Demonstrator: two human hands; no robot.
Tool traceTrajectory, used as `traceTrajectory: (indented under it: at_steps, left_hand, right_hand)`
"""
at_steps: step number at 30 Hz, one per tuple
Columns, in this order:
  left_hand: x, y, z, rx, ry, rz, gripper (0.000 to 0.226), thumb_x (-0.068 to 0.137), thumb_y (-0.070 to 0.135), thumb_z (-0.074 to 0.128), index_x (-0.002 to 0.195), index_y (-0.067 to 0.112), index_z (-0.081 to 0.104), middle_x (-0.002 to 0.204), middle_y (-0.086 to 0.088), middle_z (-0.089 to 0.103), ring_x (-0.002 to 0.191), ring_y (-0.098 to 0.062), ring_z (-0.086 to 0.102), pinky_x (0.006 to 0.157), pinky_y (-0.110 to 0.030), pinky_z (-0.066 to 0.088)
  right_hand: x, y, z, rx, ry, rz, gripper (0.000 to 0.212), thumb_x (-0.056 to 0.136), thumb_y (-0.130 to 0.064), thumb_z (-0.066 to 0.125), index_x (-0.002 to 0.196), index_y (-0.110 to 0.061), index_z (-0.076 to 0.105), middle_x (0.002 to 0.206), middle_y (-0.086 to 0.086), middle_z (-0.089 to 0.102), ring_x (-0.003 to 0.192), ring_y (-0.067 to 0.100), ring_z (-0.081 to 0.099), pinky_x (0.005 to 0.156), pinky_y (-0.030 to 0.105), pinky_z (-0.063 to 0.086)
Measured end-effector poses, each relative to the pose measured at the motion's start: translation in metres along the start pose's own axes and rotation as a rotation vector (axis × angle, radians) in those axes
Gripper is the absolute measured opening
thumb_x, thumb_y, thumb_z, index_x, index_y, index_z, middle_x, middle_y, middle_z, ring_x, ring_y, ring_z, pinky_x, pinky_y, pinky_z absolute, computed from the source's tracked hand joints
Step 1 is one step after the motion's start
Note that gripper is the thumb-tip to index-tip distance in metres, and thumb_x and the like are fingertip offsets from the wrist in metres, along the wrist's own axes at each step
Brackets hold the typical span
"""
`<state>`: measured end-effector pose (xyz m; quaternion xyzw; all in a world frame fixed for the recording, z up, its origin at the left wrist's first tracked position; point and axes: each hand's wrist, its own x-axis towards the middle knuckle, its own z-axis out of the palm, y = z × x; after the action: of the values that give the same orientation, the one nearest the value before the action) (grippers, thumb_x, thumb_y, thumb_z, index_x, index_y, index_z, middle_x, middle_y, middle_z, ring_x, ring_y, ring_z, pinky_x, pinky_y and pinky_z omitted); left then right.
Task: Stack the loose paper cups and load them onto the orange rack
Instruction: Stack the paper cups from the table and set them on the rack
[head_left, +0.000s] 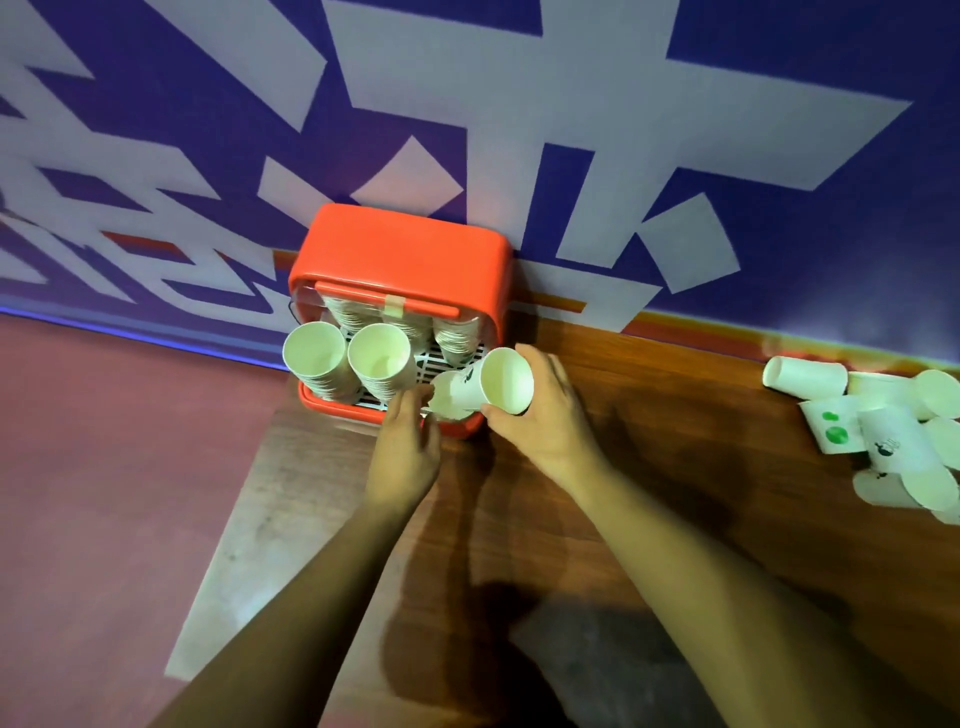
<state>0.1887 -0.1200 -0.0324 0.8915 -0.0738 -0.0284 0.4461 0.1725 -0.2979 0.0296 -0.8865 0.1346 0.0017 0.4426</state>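
The orange rack (400, 249) stands against the wall at the table's far left end. Several stacks of white paper cups fill it, two tall stacks (317, 358) leaning out at the front left. My right hand (540, 410) grips a short stack of paper cups (488, 387), tilted with its mouth toward me, over the rack's front right corner. My left hand (410, 447) touches the bottom end of that stack with its fingertips. A heap of loose paper cups (883, 436) lies on its side at the table's right edge.
The wooden table (675, 467) runs from the rack to the right. Its left edge drops off to a reddish floor (104, 467). A blue and white patterned wall (571, 130) rises directly behind the rack.
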Motion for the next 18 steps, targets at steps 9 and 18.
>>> traceTrajectory:
  at_steps: [9, 18]
  left_hand:
    - [0.002, -0.019, -0.002, -0.269, -0.067, -0.268, 0.033, 0.103, 0.041, 0.041, 0.13, 0.031, 0.058, 0.129, 0.014, 0.063, 0.123, -0.004, 0.054, 0.103, -0.03, 0.041]
    - [0.019, -0.035, 0.009, -0.444, -0.137, -0.449, 0.042, 0.091, 0.061, 0.045, 0.119, 0.038, 0.066, 0.12, 0.014, 0.069, 0.118, -0.009, 0.061, 0.106, -0.043, 0.045]
  right_hand:
    - [0.019, 0.001, 0.048, -0.262, -0.189, -0.074, 0.082, 0.074, -0.029, 0.081, 0.143, -0.015, 0.038, 0.144, 0.001, 0.041, 0.129, 0.026, 0.045, 0.103, 0.036, 0.041]
    - [0.037, 0.019, 0.076, -0.36, -0.244, 0.021, 0.081, 0.078, -0.027, 0.078, 0.145, -0.016, 0.034, 0.14, 0.01, 0.049, 0.129, 0.029, 0.044, 0.104, 0.038, 0.04]
